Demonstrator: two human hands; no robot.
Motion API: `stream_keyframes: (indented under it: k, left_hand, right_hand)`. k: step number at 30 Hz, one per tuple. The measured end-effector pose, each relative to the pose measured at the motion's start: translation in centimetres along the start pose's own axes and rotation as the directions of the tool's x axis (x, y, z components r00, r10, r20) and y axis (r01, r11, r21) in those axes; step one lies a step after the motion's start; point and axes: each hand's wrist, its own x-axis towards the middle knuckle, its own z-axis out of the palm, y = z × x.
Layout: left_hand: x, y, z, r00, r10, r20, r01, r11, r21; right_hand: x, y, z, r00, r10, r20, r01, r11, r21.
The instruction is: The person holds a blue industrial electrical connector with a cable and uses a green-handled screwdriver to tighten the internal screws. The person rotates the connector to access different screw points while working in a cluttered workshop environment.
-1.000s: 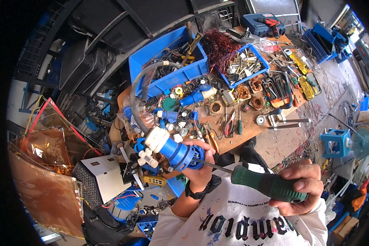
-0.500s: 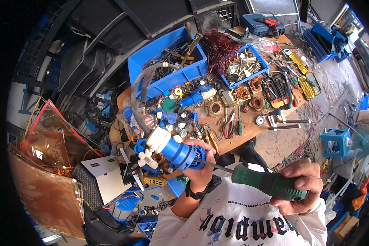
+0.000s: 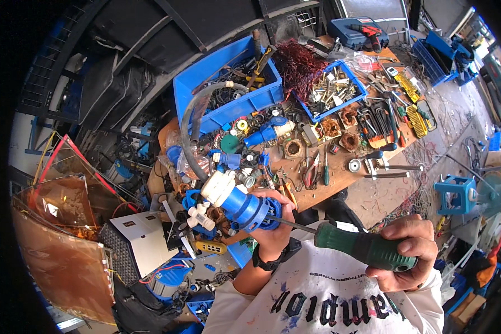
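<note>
My left hand [image 3: 276, 232] is wrapped round a blue and white industrial plug [image 3: 244, 209], held tilted above the near edge of the table. From the plug's white end a thick grey cable [image 3: 187, 147] arches up and away. In my right hand [image 3: 411, 253] is a screwdriver [image 3: 357, 245] with a dark green handle. Its metal shaft points left into the plug's open blue end; the tip is hidden there. Another blue and white plug [image 3: 268, 131] lies on the table beyond, near a smaller blue connector [image 3: 227, 160].
The wooden table [image 3: 339, 186] carries pliers [image 3: 312, 171], another green screwdriver [image 3: 326, 167] and copper coils [image 3: 349, 141]. Behind stand a large blue crate [image 3: 234, 108] of tools and a blue tray [image 3: 331, 92] of metal parts. A brown panel [image 3: 67, 256] leans at left. A blue stool [image 3: 455, 195] stands right.
The plug has turned slightly in my left hand, and its cable has shifted a little to the right. My right hand and the screwdriver are almost where they were.
</note>
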Motion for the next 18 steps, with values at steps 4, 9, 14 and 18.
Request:
stream_keyframes:
  k: [4,9,14,18]
  left_hand:
    - [0.18,-0.25,-0.1,1.0,-0.007,0.028,0.007,1.0,0.004]
    - [0.1,-0.4,0.01,0.999,-0.028,0.018,0.028,0.999,-0.016]
    - [0.09,-0.58,-0.09,0.997,-0.001,0.08,-0.003,0.999,0.048]
    - [0.19,-0.56,0.22,0.997,0.009,0.077,-0.013,0.998,0.054]
  right_hand:
    - [0.47,-0.06,-0.24,1.0,0.017,0.016,-0.017,1.0,0.003]
    - [0.72,-0.04,-0.39,0.999,0.022,0.029,-0.021,0.999,-0.034]
    - [0.68,0.19,-0.6,1.0,0.014,0.013,-0.014,1.0,-0.021]
    - [0.67,0.26,-0.63,1.0,0.023,0.007,-0.023,0.999,-0.026]
